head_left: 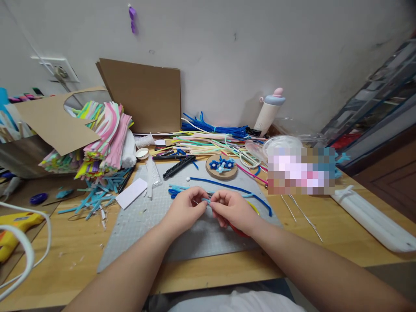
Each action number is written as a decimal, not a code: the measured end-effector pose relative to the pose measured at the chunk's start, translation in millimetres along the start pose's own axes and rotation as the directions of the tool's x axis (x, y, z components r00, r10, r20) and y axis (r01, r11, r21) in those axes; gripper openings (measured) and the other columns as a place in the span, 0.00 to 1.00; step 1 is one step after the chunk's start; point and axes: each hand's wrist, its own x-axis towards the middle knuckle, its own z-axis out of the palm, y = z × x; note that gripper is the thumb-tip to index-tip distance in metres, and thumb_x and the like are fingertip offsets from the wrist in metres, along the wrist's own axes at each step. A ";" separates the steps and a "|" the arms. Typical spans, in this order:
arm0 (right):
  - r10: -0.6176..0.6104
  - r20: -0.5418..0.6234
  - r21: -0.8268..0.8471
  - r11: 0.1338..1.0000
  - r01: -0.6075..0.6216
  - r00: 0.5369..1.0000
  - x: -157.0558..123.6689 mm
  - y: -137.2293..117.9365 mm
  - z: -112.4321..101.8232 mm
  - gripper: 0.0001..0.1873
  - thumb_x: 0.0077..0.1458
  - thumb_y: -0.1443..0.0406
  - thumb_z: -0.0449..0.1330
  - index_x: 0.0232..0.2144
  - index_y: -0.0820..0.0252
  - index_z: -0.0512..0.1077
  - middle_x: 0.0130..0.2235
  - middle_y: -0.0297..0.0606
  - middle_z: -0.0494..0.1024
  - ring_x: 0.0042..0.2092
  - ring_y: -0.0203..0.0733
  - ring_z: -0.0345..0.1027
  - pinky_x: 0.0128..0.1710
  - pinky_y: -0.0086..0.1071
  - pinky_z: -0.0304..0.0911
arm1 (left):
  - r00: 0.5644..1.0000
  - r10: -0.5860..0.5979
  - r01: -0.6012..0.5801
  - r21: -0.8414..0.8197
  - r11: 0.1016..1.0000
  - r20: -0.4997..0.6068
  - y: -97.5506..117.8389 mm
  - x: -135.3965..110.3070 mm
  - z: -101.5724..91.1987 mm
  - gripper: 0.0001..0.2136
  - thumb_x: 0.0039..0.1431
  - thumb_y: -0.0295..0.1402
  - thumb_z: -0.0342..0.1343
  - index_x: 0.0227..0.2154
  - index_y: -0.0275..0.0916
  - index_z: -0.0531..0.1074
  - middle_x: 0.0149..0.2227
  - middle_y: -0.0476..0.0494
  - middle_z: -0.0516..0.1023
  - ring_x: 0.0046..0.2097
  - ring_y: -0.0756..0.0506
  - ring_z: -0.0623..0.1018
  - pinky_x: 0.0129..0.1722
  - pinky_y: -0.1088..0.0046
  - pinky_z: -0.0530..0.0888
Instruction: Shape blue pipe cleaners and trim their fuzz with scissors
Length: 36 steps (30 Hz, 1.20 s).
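Over the grey cutting mat (130, 236), my left hand (186, 208) and my right hand (232, 210) meet fingertip to fingertip. Pinched between them is a small piece of light blue pipe cleaner (207, 200), mostly hidden by the fingers. A red and yellow handled tool (239, 230) shows under my right hand; whether the hand grips it I cannot tell. Just beyond lie a dark blue pipe cleaner (224, 183) with a white tip and a looped blue bunch (175, 191). Blue pipe-cleaner flowers (222, 164) rest on a round wooden slice (212, 172).
Black pens (178, 167) and a white card (131, 193) lie by the mat. Pipe-cleaner bundles (108, 134) and a yellow glue gun (19, 225) are at left. Loose pipe cleaners (198, 145), a white bottle (268, 113) and cardboard (143, 97) stand along the wall. Thin wires (305, 221) lie right.
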 end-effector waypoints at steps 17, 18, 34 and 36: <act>0.021 0.018 -0.040 0.999 -0.020 1.000 3.5 5.3 0.2 0.09 0.48 0.61 0.58 0.26 0.60 0.63 0.18 0.26 0.69 0.14 0.28 0.60 0.12 0.19 0.52 | 0.998 0.024 -0.008 0.253 0.967 -0.061 -4.9 -2.5 2.0 0.04 0.48 0.29 0.52 0.24 0.37 0.72 0.24 0.48 0.75 0.26 0.49 0.71 0.26 0.74 0.65; 0.021 0.021 -0.018 1.000 -0.020 1.000 3.4 4.9 0.1 0.09 0.48 0.61 0.58 0.26 0.60 0.63 0.18 0.26 0.69 0.14 0.28 0.60 0.12 0.20 0.52 | 0.998 0.023 -0.007 0.249 0.969 -0.058 -4.7 -2.0 1.7 0.04 0.48 0.29 0.52 0.24 0.37 0.72 0.24 0.48 0.75 0.26 0.49 0.71 0.26 0.74 0.65; 0.043 0.284 0.523 0.830 -0.193 0.958 -0.7 -4.7 -9.0 0.07 0.51 0.66 0.60 0.27 0.63 0.66 0.21 0.31 0.71 0.15 0.25 0.56 0.14 0.19 0.48 | 0.996 -0.089 0.091 -0.326 0.941 0.021 2.0 4.2 -12.8 0.10 0.44 0.36 0.63 0.28 0.35 0.74 0.26 0.49 0.73 0.27 0.52 0.69 0.29 0.75 0.66; 0.052 0.312 0.535 0.815 -0.221 0.949 -1.3 -5.1 -9.9 0.06 0.52 0.66 0.60 0.28 0.63 0.66 0.21 0.31 0.70 0.15 0.24 0.56 0.14 0.18 0.47 | 0.997 -0.067 0.071 -0.322 0.944 0.024 1.5 4.6 -13.1 0.09 0.45 0.37 0.62 0.26 0.35 0.73 0.24 0.50 0.72 0.26 0.52 0.68 0.28 0.75 0.66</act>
